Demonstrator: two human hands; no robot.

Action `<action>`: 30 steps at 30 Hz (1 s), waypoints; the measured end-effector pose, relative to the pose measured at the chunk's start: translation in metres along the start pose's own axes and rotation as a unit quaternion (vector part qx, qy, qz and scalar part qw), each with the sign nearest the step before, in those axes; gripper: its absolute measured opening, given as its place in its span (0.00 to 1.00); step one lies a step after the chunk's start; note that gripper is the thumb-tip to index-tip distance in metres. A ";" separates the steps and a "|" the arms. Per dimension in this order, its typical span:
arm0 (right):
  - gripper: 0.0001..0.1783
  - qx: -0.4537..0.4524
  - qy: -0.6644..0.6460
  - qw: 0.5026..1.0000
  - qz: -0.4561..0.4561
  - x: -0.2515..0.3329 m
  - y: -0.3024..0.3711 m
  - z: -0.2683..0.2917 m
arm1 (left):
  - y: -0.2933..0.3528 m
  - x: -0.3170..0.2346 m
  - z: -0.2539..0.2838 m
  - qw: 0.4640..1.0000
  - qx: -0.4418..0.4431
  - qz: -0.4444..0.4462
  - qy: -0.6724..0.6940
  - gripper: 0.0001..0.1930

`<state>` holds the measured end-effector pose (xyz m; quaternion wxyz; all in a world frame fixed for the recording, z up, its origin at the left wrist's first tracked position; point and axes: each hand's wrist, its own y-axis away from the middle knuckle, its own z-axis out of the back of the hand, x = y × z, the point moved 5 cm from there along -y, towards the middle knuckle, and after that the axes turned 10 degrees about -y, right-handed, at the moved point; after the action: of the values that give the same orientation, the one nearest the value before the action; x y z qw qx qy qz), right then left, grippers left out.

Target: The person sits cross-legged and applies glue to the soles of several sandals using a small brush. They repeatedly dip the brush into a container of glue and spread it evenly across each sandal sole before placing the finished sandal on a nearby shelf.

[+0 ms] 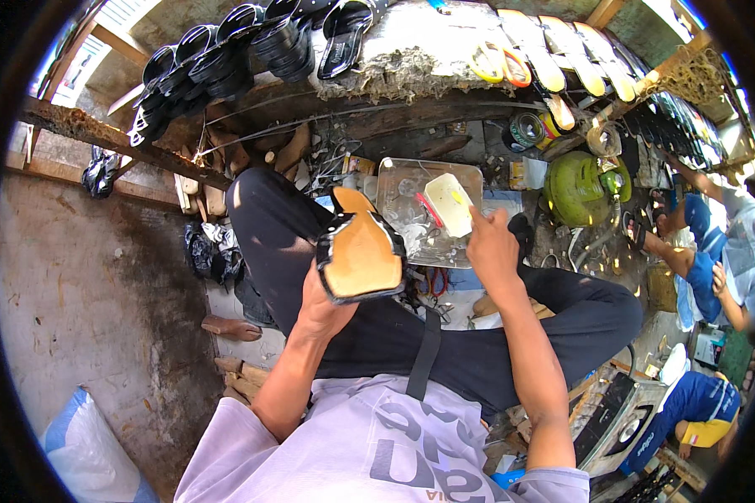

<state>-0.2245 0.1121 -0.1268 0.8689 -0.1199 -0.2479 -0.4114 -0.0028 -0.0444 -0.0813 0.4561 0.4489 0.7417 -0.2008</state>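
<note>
My left hand (323,306) grips a black sandal (361,256) from below, its tan underside turned up and its black edges folded around the rim. Over the clear plastic tub (394,173) my right hand (492,251) is closed, fingers at the edge of a small cream container (447,210). What those fingers pinch is hidden; a yellow-green spot shows inside the container beside them. A red item (429,210) lies against the container's left side. Scissors with red handles (437,282) lie just below the tub.
Black sandals (281,46) line the shelf ahead, with tan-soled ones (554,54) at right. A green gas cylinder (577,189) stands right of the tub. Wooden shoe lasts (231,328) lie at left. Other people (713,226) sit at the far right.
</note>
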 end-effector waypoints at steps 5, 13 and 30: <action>0.19 0.093 0.081 0.992 0.018 -0.013 -0.016 -0.030 | -0.006 -0.017 0.007 0.994 -0.080 -0.051 -0.052 0.48; 0.20 0.153 -0.313 0.921 -0.175 -0.028 0.012 -0.017 | -0.033 -0.023 0.014 0.976 -0.090 -0.196 -0.018 0.45; 0.19 0.032 -0.412 0.894 0.172 0.141 0.082 0.069 | -0.044 -0.017 -0.037 0.907 -0.085 -0.259 -0.321 0.56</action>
<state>-0.1078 0.0999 0.0066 0.7494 -0.2911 -0.5724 -0.1611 -0.0558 -0.0492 -0.0527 0.6379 0.1122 0.6598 -0.3810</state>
